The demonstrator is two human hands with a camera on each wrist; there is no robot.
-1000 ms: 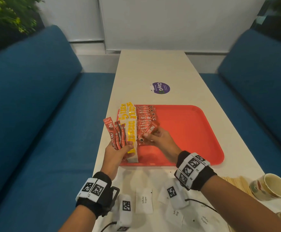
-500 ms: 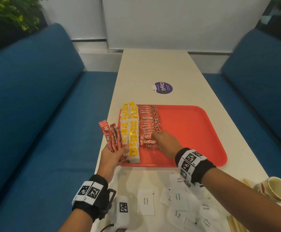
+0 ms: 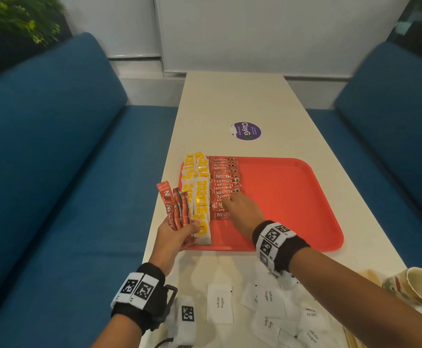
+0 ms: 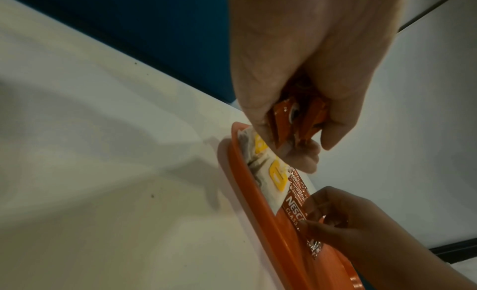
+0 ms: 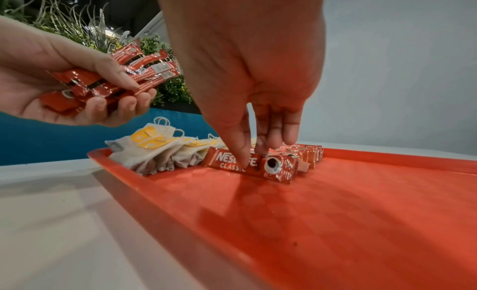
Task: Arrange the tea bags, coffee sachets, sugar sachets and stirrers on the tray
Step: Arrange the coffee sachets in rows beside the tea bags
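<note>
A red tray (image 3: 280, 202) (image 5: 335, 213) holds a column of yellow-tagged tea bags (image 3: 200, 197) (image 5: 154, 151) along its left edge. Beside them lies a row of red coffee sachets (image 3: 225, 177). My right hand (image 3: 232, 200) (image 5: 251, 157) reaches down to the near end of that row. Its thumb and straight fingertips pinch the nearest sachet (image 3: 221, 215) (image 5: 227, 159) (image 4: 294, 204), which lies flat on the tray. Just left of the tray, my left hand (image 3: 190, 232) (image 5: 116, 94) grips a fan of several coffee sachets (image 3: 174, 207) (image 5: 123, 74).
White sugar sachets (image 3: 220, 307) lie scattered on the table in front of the tray. A paper cup (image 3: 416, 287) stands at the near right, with wooden stirrers (image 3: 353, 337) beside it. A purple sticker (image 3: 246, 131) lies beyond the tray. Blue sofas flank the table.
My right hand carried one sachet from beside the left hand's bundle onto the tray and set it at the near end of the row. The left hand kept its bundle.
</note>
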